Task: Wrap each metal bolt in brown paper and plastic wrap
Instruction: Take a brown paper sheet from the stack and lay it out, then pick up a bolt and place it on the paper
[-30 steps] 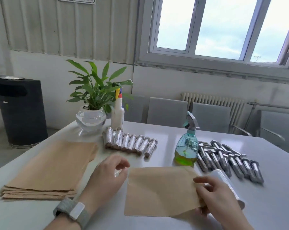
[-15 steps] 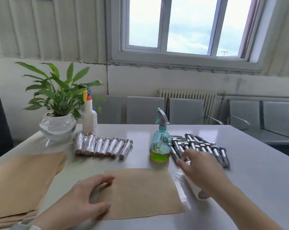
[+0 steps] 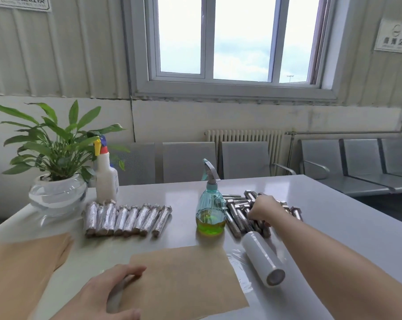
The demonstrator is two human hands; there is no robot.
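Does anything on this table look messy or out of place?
Mostly tidy. The bare bolts lie in a loose, crisscrossed heap, unlike the neat row of wrapped bolts. The plastic wrap roll lies askew, with film trailing loose beside the brown paper sheet.

A flat square sheet of brown paper [image 3: 183,280] lies on the near part of the white worktop, with a roll of clear plastic wrap [image 3: 263,258] lying on its side just right of it, loose film spread beneath. Behind the roll sits a heap of bare grey metal bolts [image 3: 238,215]. Further left, eight wrapped bolts [image 3: 126,219] lie side by side in a row.
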